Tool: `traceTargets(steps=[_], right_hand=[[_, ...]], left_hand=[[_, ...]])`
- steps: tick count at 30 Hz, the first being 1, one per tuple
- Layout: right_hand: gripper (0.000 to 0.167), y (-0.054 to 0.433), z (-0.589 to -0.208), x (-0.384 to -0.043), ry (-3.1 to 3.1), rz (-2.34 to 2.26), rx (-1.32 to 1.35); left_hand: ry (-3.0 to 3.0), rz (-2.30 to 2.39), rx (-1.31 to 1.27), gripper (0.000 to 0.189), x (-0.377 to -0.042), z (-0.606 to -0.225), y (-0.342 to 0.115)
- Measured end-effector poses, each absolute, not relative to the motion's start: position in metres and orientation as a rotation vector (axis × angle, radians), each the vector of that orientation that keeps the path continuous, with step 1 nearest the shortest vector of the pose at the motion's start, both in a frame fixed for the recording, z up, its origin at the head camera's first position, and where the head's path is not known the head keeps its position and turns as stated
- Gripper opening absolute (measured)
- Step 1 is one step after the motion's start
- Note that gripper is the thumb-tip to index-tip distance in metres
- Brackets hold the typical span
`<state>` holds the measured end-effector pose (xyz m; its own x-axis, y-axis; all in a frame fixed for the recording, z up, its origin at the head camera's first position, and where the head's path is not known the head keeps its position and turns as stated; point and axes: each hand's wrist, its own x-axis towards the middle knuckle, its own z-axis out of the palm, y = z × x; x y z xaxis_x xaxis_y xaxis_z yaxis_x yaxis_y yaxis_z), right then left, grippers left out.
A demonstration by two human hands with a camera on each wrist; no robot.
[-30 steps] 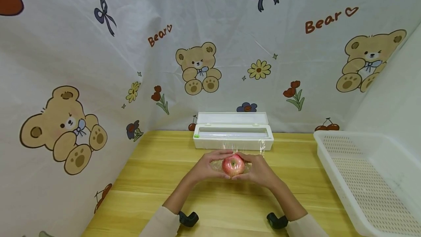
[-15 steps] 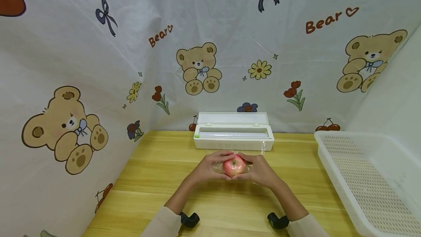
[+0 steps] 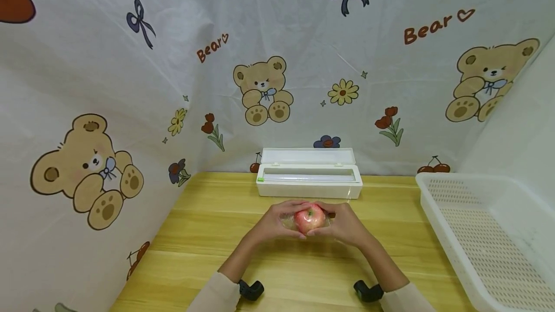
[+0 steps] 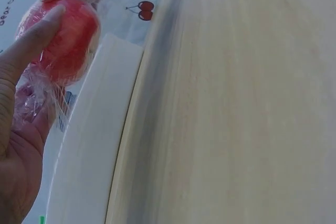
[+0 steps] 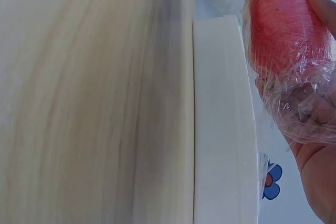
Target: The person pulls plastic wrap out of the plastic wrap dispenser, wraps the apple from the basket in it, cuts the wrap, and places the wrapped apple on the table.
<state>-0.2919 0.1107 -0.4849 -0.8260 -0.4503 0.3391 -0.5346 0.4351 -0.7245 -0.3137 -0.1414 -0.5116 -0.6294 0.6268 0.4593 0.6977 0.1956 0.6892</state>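
A red apple (image 3: 310, 219) wrapped in clear cling film (image 5: 304, 103) is held up between both hands, above the wooden table. My left hand (image 3: 275, 223) grips its left side, thumb toward me and fingers on the far side. From the right, my right hand (image 3: 345, 223) grips it the same way. In both wrist views the film bunches in crinkled folds beside the apple, against the palms. Just behind the hands stands a white cling film dispenser (image 3: 310, 190) with its lid up and a roll inside. A thin shiny strand of film shows before its right end.
At the right stands a white perforated plastic basket (image 3: 442, 249). A cloth printed with bears (image 3: 263, 90) hangs behind and to the left of the wooden table (image 3: 303, 278). Black wrist devices (image 3: 251, 291) sit below both hands.
Both hands and the apple have come slightly toward me, and the apple's stem has tipped a little away. The creased film seen earlier before the dispenser has shrunk to a faint strand.
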Motion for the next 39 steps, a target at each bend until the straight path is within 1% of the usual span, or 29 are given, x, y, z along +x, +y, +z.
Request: traceTargets(steps=[12,20,28,39], right_hand=[[0.082,0.1112,-0.4815,-0.2890,-2.607,1.405,0.842],[0.078,0.1121,-0.4818,-0.2895,-2.628,1.426,0.838],[0.075,0.1124,-0.4845,-0.2899,-2.643,1.440,0.845],[0.075,0.1103,-0.4912,-0.2946,-2.684,1.504,0.888]], left_hand=[[-2.376,-1.455,-1.294,0.077,-0.3127,-0.5103,-0.1382],[-2.332,-1.362,-1.313,0.079,-0.3119,-0.5098,-0.1369],[-2.292,-1.399,-1.360,0.075,-0.3106,-0.5096,-0.1361],[-2.331,-1.393,-1.283,0.068,-0.3125,-0.5131,-0.1380]])
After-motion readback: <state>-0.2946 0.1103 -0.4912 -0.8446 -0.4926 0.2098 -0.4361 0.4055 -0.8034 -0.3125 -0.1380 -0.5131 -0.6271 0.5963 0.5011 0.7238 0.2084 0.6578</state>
